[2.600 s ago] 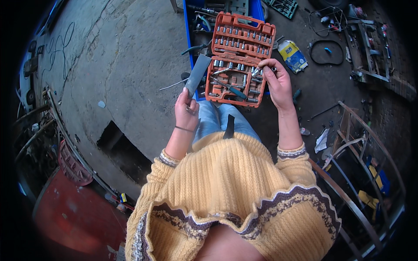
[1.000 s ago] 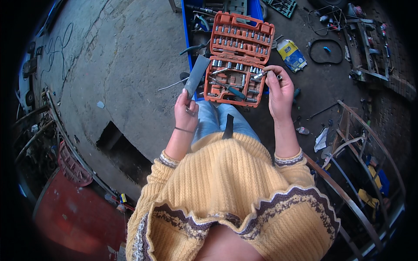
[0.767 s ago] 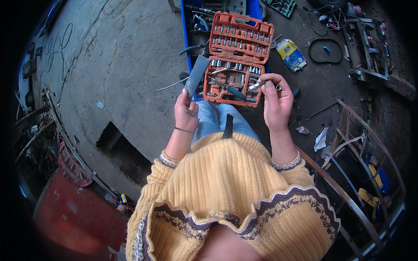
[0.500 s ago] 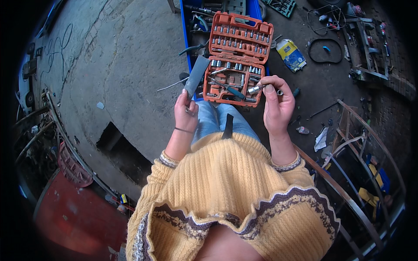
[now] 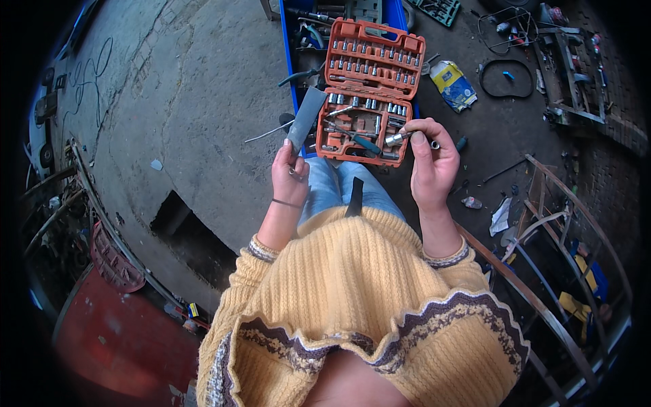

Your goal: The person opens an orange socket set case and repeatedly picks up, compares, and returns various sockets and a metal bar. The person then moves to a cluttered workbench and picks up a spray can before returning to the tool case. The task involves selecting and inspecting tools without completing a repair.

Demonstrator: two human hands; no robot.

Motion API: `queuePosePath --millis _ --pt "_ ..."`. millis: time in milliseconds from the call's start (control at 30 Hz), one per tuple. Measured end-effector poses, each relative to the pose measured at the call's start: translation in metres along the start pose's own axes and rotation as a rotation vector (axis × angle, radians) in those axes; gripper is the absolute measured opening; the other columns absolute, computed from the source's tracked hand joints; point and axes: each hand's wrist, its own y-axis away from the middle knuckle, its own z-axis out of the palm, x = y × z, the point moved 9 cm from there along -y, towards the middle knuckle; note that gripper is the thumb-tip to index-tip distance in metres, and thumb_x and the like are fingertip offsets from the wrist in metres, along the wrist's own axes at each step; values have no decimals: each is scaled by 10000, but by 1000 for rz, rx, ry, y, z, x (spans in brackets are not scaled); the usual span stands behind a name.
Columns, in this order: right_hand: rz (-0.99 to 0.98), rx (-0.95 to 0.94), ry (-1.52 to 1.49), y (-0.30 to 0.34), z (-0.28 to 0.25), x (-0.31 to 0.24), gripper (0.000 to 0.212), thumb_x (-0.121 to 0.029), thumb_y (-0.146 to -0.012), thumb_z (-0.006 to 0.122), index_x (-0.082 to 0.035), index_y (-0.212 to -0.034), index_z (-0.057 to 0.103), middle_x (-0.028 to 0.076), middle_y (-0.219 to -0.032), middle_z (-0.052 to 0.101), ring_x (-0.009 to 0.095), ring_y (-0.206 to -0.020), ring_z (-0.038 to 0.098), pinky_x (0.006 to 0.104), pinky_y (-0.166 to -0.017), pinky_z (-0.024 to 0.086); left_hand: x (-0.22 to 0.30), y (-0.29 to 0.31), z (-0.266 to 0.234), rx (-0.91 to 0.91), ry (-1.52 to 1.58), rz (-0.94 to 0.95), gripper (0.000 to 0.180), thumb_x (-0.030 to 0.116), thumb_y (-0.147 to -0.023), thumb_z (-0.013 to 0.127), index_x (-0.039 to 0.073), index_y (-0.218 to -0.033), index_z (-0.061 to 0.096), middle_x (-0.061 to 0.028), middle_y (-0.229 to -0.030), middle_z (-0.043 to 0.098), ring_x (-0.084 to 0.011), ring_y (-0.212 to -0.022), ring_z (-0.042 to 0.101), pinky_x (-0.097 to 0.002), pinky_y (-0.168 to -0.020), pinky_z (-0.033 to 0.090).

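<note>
In my left hand (image 5: 287,176) a flat grey strip (image 5: 309,108) points up and away, gripped at its lower end by closed fingers. A small round metal piece shows at those fingers, too small to name surely. My right hand (image 5: 434,166) pinches a silver socket (image 5: 395,140) between thumb and forefinger, over the right edge of the tool case. A second small metal cylinder (image 5: 435,144) peeks out by its curled fingers. Between and beyond my hands lies the orange socket case (image 5: 328,140), lid raised, with rows of sockets and a teal-handled driver (image 5: 367,144) inside.
Under the case stands a blue tool tray (image 5: 288,47) holding pliers and other tools. To the right are a yellow-and-blue bag (image 5: 453,87), a black belt loop (image 5: 507,79) and a metal frame (image 5: 542,305). A dark rectangular floor opening (image 5: 193,234) lies left.
Almost nothing differs. The socket in my right hand has shifted very slightly; both hands keep their grip and place.
</note>
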Motion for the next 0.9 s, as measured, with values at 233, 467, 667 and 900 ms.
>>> queuePosePath --millis 233,467,667,900 --pt "124 60 -65 2 -4 12 136 -101 -912 584 21 -965 617 -4 -829 581 26 -710 477 172 -635 395 0 0 1 -5 3 -6 291 245 -921 592 127 -698 446 33 -552 376 -91 -412 327 -238 -403 254" --pt "193 46 -161 4 -3 23 124 -94 -917 576 6 -976 619 -11 -836 592 23 -720 487 164 -644 399 0 3 10 -24 14 -28 288 248 -918 596 134 -698 450 39 -549 369 -89 -412 322 -235 -412 261" --pt "186 -113 3 30 34 41 90 -59 -912 564 -10 -968 615 9 -922 575 44 -782 519 171 -704 414 -5 7 72 -119 -25 11 223 257 -939 550 116 -781 480 37 -533 381 -79 -410 320 -230 -417 280" --pt "26 -131 430 47 51 51 75 -23 -879 574 -9 -937 619 60 -856 598 121 -736 578 237 -666 463 -6 14 124 -186 -118 83 234 289 -954 513 72 -868 495 -2 -496 427 -72 -378 291 -221 -363 247"
